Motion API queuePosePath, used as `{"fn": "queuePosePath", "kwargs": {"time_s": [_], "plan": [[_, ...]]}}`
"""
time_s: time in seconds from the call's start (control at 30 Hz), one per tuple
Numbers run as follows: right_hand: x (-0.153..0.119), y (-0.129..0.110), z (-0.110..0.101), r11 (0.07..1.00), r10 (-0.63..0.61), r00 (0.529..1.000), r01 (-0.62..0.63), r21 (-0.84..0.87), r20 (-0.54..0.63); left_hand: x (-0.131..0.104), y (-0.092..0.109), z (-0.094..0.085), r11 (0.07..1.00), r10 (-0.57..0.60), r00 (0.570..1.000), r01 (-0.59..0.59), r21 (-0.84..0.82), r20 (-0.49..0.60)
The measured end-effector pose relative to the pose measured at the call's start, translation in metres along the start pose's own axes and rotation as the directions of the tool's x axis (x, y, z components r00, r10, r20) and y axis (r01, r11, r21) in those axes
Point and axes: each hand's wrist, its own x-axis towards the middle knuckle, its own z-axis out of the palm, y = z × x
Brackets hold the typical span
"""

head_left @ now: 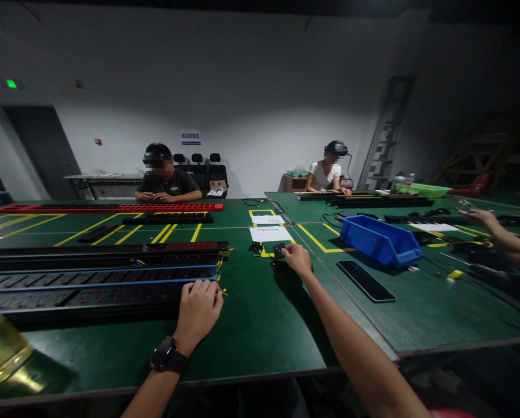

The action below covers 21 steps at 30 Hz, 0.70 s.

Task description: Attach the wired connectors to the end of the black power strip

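While left hand point(201, 306) overlaps black strip point(116, 295) (grip unclear), right hand point(299, 259) pinches black plate point(278, 251)

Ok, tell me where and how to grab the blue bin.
Take the blue bin by the rim of its long near wall, probably mid-way along, from above: the open top exposes that edge. Come from the near side, over the dark flat slab lying just in front. The right hand is nearer but holds a small black piece.
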Motion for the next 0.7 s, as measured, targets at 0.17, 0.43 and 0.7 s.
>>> {"fn": "queuePosePath", "kwargs": {"time_s": [0.17,0.43,0.7], "plan": [[-0.003,0.000,0.002,0.995,0.053,0.997,-0.058,-0.080,-0.056,0.000,0.000,0.000,1.000,-0.008,1.000,0.008,-0.014,0.000],[-0.001,-0.004,0.004,0.992,0.005,0.997,0.005,-0.124,0.081,0.000,0.000,0.000,1.000,-0.009,1.000,0.009,-0.005,0.014],[-0.003,-0.006,-0.009,0.952,-0.109,0.978,0.154,-0.265,0.176,0.000,-0.001,0.002,1.000,-0.011,1.000,0.011,-0.012,-0.005]]}}
